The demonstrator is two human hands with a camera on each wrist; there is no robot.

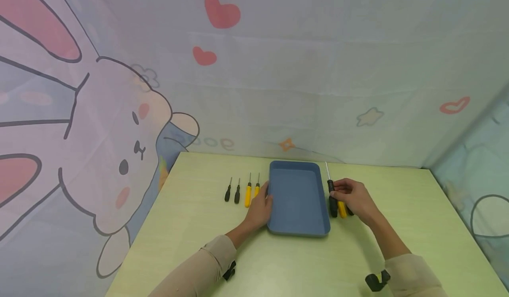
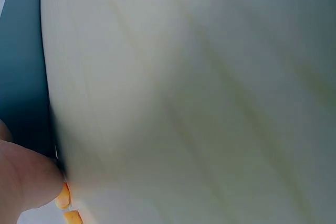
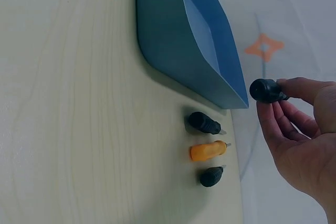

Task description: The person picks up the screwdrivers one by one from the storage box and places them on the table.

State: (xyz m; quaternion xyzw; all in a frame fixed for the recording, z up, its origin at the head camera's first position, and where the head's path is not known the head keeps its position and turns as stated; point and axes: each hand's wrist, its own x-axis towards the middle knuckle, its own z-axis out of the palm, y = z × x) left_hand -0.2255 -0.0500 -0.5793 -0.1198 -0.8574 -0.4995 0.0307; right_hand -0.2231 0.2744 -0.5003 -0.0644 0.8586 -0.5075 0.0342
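A blue rectangular tray (image 1: 298, 199) lies on the table, and my left hand (image 1: 260, 208) grips its left wall, with the thumb over the rim. The left wrist view shows the tray's outer wall (image 2: 23, 66) beside a fingertip. Right of the tray, my right hand (image 1: 354, 197) pinches a black-handled screwdriver (image 3: 266, 91) between thumb and fingers, raised off the table with its shaft pointing away. Below it, a black screwdriver (image 3: 205, 123), a yellow screwdriver (image 3: 208, 151) and another black screwdriver (image 3: 211, 176) lie in a row.
Left of the tray lie two small black screwdrivers (image 1: 227, 194) and two yellow screwdrivers (image 1: 248, 195), the nearer yellow one partly behind the left hand. A printed cloth backdrop (image 1: 278, 89) rises behind the table's far edge (image 1: 381, 165).
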